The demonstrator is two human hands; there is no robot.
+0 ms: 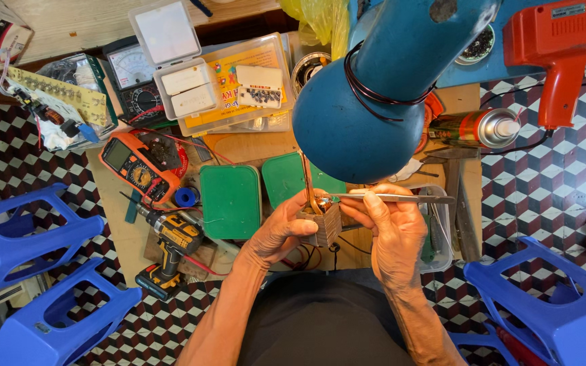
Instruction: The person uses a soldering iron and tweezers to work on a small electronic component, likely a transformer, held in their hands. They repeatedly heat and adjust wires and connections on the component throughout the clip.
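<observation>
While the left hand point(285, 229) grips a small brown block-like part point(327, 222) over the workbench point(120, 230), the right hand point(391, 227) pinches metal tweezers point(391, 198), tip at the part's top. Work looks mid-way: part not set down, copper strip point(306, 179) sticking up. Green lids point(230, 200), cordless drill point(171, 247) and orange multimeter point(137, 166) lie leftward; blue lamp point(367, 102) overhead.

Low centre of the frame, a small boxy transformer core point(327, 222) sits upright, grey-brown laminated sides showing, copper-coloured winding at its top. A thin copper wire point(306, 177) rises from it toward the upper middle. Slim metal tweezers point(401, 198) lie level, tips at the core's top, pointing left.
</observation>
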